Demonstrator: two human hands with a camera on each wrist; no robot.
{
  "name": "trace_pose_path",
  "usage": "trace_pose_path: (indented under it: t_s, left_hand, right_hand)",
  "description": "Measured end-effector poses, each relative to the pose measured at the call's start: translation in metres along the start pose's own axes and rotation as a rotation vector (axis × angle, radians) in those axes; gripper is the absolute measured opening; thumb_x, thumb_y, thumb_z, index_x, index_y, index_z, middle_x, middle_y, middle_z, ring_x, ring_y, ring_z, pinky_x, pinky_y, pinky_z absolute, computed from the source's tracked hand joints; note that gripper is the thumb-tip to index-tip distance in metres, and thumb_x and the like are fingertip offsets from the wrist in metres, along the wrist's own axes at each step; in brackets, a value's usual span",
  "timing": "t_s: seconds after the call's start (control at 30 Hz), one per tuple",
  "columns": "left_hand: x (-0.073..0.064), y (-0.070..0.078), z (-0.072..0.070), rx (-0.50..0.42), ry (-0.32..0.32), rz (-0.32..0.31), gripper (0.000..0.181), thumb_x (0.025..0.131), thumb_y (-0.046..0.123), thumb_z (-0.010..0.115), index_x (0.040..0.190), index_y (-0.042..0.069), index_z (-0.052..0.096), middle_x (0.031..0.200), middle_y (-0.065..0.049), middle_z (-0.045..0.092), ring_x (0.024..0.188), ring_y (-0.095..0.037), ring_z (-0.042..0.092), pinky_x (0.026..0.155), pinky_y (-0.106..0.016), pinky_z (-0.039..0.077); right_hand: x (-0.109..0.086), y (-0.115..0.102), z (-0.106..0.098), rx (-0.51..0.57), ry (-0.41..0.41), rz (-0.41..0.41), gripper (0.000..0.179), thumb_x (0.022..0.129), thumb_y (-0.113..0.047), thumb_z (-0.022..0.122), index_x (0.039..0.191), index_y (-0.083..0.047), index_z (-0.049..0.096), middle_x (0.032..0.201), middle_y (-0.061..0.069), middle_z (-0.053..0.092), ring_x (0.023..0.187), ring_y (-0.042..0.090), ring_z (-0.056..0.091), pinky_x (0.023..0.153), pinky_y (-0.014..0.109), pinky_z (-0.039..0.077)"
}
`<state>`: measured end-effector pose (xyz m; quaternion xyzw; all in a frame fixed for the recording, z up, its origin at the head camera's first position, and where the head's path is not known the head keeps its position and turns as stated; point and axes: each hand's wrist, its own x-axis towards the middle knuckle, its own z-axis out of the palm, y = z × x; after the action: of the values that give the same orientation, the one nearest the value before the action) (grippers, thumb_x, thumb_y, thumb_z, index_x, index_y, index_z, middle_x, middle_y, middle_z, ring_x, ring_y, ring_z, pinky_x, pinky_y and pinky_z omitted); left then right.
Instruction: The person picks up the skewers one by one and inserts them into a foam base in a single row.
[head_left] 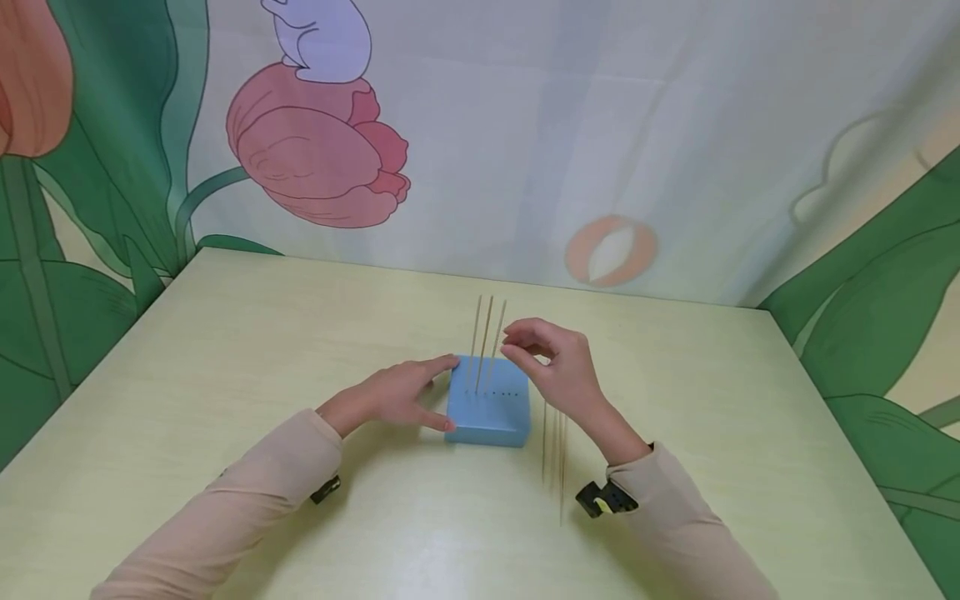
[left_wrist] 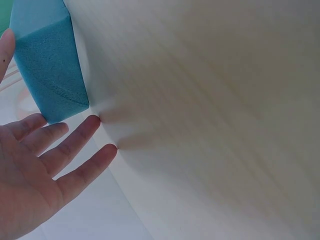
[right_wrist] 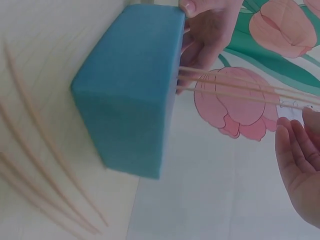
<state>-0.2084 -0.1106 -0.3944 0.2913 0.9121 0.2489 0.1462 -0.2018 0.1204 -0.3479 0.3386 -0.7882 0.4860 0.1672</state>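
Note:
A light blue foam block (head_left: pixel 487 412) sits on the table with a row of small holes across its top. Three thin wooden skewers (head_left: pixel 480 350) stand upright in holes on its left part. My left hand (head_left: pixel 397 392) steadies the block's left side, thumb at the near corner and fingers spread toward the far one; the left wrist view shows some fingertips on the tabletop. My right hand (head_left: pixel 555 362) hovers above the block's right side. Its thumb and bent fingers are slightly apart, right beside the upper part of the rightmost skewer (right_wrist: pixel 240 96).
Several loose skewers (head_left: pixel 562 467) lie on the pale wooden table (head_left: pixel 420 533) to the right of the block, partly under my right forearm. A curtain (head_left: pixel 487 167) printed with flowers hangs behind the table's far edge. Dark wrist cameras (head_left: pixel 606 500) are strapped at both cuffs.

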Motion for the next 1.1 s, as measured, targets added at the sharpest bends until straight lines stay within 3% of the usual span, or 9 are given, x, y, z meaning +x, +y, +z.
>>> trace_pose_path:
  t_s: [0.47,0.6,0.77,0.83,0.97,1.1]
  left_hand:
    - [-0.001,-0.002,-0.002,0.004,-0.020,-0.018,0.095,0.074,0.053,0.068,0.144,0.009,0.023,0.143,-0.009,0.034,0.114,-0.029,0.051,0.093,-0.046,0.039]
    - [-0.001,-0.002,-0.002,0.000,-0.019,-0.010,0.094,0.074,0.053,0.068,0.144,0.008,0.024,0.144,-0.009,0.033,0.114,-0.029,0.051,0.094,-0.045,0.038]
    - [0.000,-0.002,-0.001,-0.011,-0.023,-0.008,0.094,0.074,0.052,0.069,0.144,0.008,0.023,0.144,-0.009,0.033,0.115,-0.029,0.050,0.094,-0.045,0.038]
    - [-0.001,-0.002,-0.001,-0.017,-0.025,-0.008,0.095,0.074,0.051,0.069,0.144,0.008,0.023,0.144,-0.009,0.032,0.115,-0.029,0.050,0.095,-0.045,0.037]
    - [0.000,0.000,-0.002,-0.021,-0.024,-0.006,0.095,0.074,0.051,0.069,0.144,0.008,0.023,0.144,-0.009,0.032,0.115,-0.030,0.050,0.095,-0.044,0.037]
    - [0.001,-0.001,0.001,-0.028,-0.022,-0.007,0.095,0.073,0.051,0.070,0.144,0.008,0.024,0.143,-0.010,0.033,0.115,-0.030,0.050,0.095,-0.046,0.037]
  right_hand:
    - [-0.018,0.025,-0.033,0.026,-0.022,0.355,0.017,0.081,-0.002,0.067,0.097,0.002,0.064,0.084,0.016,0.066,0.072,0.015,0.064,0.068,0.024,0.051]
    - [-0.022,0.035,-0.041,0.021,-0.038,0.424,0.018,0.082,-0.003,0.066,0.099,0.002,0.063,0.086,0.015,0.065,0.071,0.015,0.064,0.068,0.028,0.052]
    - [-0.027,0.051,-0.050,0.028,-0.057,0.491,0.018,0.083,-0.003,0.064,0.100,0.003,0.062,0.086,0.016,0.064,0.075,0.029,0.063,0.069,0.041,0.052]
    - [-0.029,0.058,-0.053,0.037,-0.063,0.516,0.018,0.084,-0.003,0.064,0.100,0.004,0.062,0.085,0.016,0.064,0.077,0.033,0.063,0.068,0.040,0.052]
    - [-0.032,0.068,-0.058,0.045,-0.088,0.563,0.020,0.084,-0.002,0.063,0.101,0.007,0.060,0.085,0.016,0.063,0.075,0.027,0.064,0.066,0.033,0.052]
    - [-0.034,0.081,-0.063,0.059,-0.146,0.635,0.026,0.084,-0.004,0.064,0.104,0.010,0.058,0.086,0.015,0.063,0.076,0.024,0.062,0.067,0.036,0.051]
